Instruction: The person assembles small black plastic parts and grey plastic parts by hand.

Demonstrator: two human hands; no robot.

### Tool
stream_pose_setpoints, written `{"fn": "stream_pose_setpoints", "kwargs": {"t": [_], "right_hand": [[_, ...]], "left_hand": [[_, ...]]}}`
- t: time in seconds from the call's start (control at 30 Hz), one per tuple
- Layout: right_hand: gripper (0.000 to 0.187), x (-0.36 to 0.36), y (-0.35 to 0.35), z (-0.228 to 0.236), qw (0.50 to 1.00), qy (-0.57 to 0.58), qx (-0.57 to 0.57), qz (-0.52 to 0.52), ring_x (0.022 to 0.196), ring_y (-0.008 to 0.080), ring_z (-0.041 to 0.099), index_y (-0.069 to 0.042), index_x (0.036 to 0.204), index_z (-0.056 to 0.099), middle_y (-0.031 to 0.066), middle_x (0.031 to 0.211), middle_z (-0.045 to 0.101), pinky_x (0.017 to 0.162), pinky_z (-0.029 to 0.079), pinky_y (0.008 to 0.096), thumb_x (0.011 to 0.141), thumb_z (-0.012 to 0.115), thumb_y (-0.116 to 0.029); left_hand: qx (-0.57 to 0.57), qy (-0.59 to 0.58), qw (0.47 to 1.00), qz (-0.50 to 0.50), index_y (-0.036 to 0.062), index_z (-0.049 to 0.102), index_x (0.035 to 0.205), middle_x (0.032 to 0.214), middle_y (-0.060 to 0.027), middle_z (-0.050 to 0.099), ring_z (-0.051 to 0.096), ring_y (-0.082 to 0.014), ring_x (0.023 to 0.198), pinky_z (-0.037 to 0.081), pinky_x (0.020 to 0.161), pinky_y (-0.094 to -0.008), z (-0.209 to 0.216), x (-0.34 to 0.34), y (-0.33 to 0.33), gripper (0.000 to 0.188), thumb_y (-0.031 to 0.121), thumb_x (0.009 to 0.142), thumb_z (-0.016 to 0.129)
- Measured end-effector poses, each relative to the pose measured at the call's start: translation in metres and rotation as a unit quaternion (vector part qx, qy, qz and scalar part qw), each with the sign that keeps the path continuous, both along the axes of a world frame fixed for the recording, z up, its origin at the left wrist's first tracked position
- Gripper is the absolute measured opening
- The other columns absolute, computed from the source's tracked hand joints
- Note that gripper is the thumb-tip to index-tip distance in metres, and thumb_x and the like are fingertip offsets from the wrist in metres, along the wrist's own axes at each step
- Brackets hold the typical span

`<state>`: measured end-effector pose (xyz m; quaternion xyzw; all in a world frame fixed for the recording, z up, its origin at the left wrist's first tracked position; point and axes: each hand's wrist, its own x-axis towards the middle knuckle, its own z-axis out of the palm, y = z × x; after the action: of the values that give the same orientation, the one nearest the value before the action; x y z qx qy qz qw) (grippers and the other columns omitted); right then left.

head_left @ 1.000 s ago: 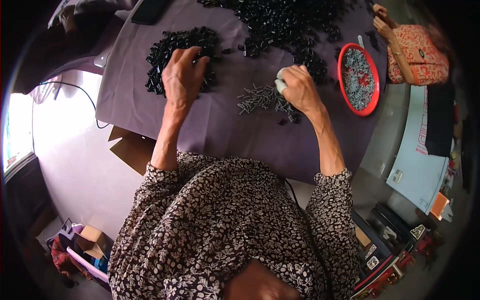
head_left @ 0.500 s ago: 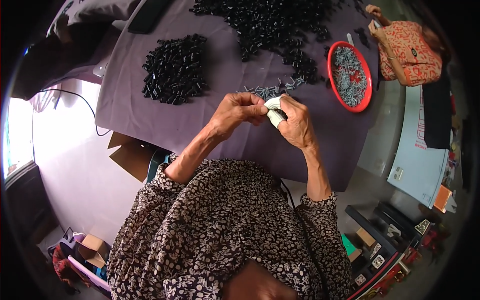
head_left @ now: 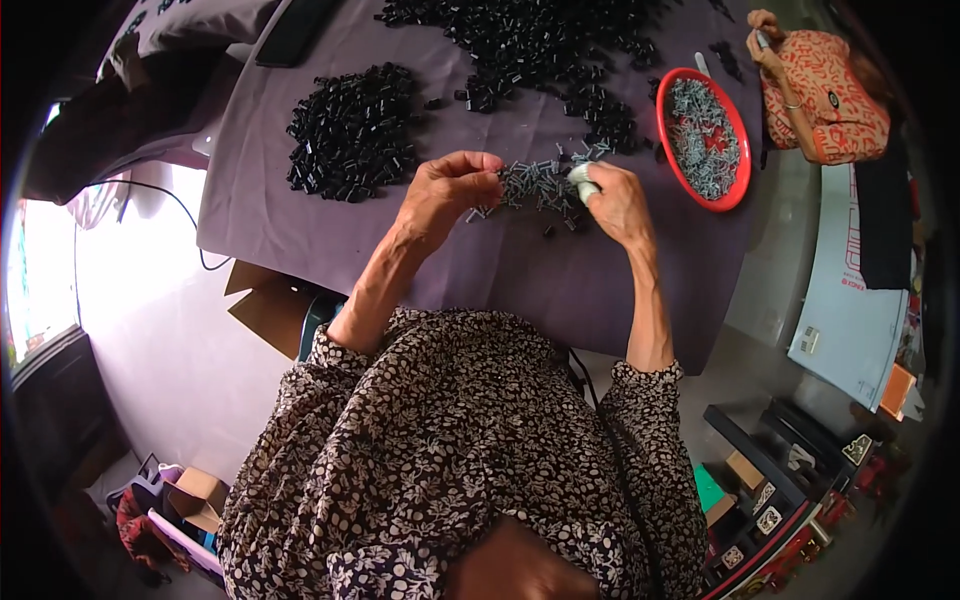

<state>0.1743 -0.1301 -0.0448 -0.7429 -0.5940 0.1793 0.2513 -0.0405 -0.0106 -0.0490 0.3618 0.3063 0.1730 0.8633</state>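
Note:
A loose heap of small grey screw-like pins lies on the cloth between my hands. At its left edge my left hand has thumb and fingers pinched together; whatever they hold is hidden. My right hand, with white covers on thumb and finger, reaches into the heap's right side, fingertips closed among the pins. To the left sits a compact pile of short black cylindrical pieces. A bigger spread of the same black pieces covers the table's far middle.
A red oval tray holding more grey pins stands at the right. Purple cloth covers the table. Across the right corner another person in an orange patterned top handles something small. A dark flat object lies far left.
My hands were together, fingers meeting in front of the heap. They have parted: the left moved left and a bit away, the right moved right and forward into the pins.

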Motion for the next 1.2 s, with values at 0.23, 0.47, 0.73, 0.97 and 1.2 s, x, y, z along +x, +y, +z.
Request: {"fn": "stream_pose_setpoints", "kwargs": {"t": [0.23,0.47,0.73,0.97,1.2], "right_hand": [[0.028,-0.009,0.035,0.021,0.997,-0.051,0.047,0.044,0.069,0.0306,0.056,-0.002,0.090,0.063,0.0138,0.077,0.056,0.062,0.044,0.0358,0.069,0.047,0.007],[0.025,-0.037,0.036,0.010,0.975,-0.171,0.043,0.135,0.072,0.0311,0.056,-0.003,0.088,0.062,0.0120,0.079,0.055,0.065,0.047,0.0373,0.069,0.048,0.006],[0.023,0.011,0.046,0.023,0.997,-0.065,0.045,0.027,0.073,0.0295,0.057,-0.002,0.095,0.062,0.0137,0.086,0.059,0.065,0.044,0.0323,0.075,0.050,0.003],[0.013,-0.017,0.059,-0.001,0.990,-0.088,0.092,0.068,0.068,0.0336,0.056,-0.002,0.084,0.059,0.0145,0.078,0.058,0.060,0.046,0.0386,0.072,0.054,0.001],[0.007,-0.013,0.072,-0.008,0.976,-0.158,0.080,0.124,0.067,0.0368,0.053,-0.002,0.073,0.050,0.0142,0.075,0.056,0.058,0.043,0.0422,0.070,0.055,-0.003]], "left_hand": [[0.010,-0.008,0.999,0.044,0.0012,0.059,0.093,0.080,-0.0026,0.059,0.058,-0.0111,0.072,0.049,0.071,-0.0255,0.002,-0.008,0.008,0.013,0.003,0.081,0.059],[-0.011,-0.037,0.998,0.049,0.0017,0.058,0.094,0.083,-0.0033,0.059,0.058,-0.0128,0.074,0.049,0.072,-0.0267,-0.008,-0.011,0.015,0.011,0.003,0.083,0.057],[-0.017,-0.058,0.995,0.085,0.0028,0.057,0.094,0.084,-0.0035,0.059,0.059,-0.0132,0.075,0.049,0.072,-0.0265,-0.007,-0.016,0.019,0.010,0.004,0.084,0.056],[-0.017,-0.038,0.995,0.090,0.0018,0.058,0.093,0.082,-0.0033,0.058,0.058,-0.0128,0.073,0.049,0.070,-0.0261,-0.012,-0.015,0.026,0.011,0.004,0.083,0.058],[-0.012,-0.057,0.994,0.087,0.0018,0.058,0.094,0.083,-0.0043,0.060,0.059,-0.0133,0.074,0.049,0.070,-0.0270,-0.008,-0.008,0.028,0.011,0.006,0.083,0.059]]}}
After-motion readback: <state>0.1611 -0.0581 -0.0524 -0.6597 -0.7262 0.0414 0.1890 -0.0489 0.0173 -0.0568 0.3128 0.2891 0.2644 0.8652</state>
